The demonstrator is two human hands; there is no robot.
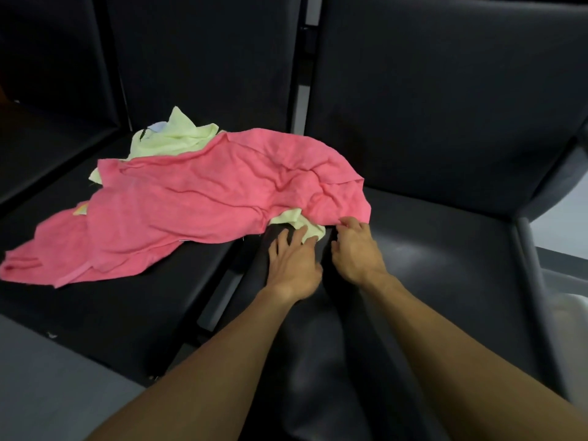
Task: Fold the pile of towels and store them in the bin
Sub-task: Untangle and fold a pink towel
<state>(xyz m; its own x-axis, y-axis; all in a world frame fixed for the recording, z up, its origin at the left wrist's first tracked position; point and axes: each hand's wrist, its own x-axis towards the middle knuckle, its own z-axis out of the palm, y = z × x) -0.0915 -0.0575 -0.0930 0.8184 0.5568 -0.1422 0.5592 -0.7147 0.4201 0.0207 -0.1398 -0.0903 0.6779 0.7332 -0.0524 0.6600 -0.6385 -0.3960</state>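
Pink terry is what we are dealing with: the pink towel (203, 198) lies crumpled over the black seat (133, 313) of the left chair, its near right corner spilling across the gap onto the black armchair seat (445, 265). We judge it light, limp and not slippery, so it will sag and drag rather than hold any shape; edges and corners are the places to take it, not the bunched middle. Its long axis runs from the low left corner near us up and to the right, where the hem ends by our hands. Pale yellow towels (178, 135) poke out behind it, and one yellow corner (302, 222) shows under the hem. Our left hand (294, 259) lies flat, fingers spread and straight, fingertips touching that yellow corner. Our right hand (356, 249) has fingers curled at the pink hem and seems to pinch it, though the contact is small. No bin is clearly in view.
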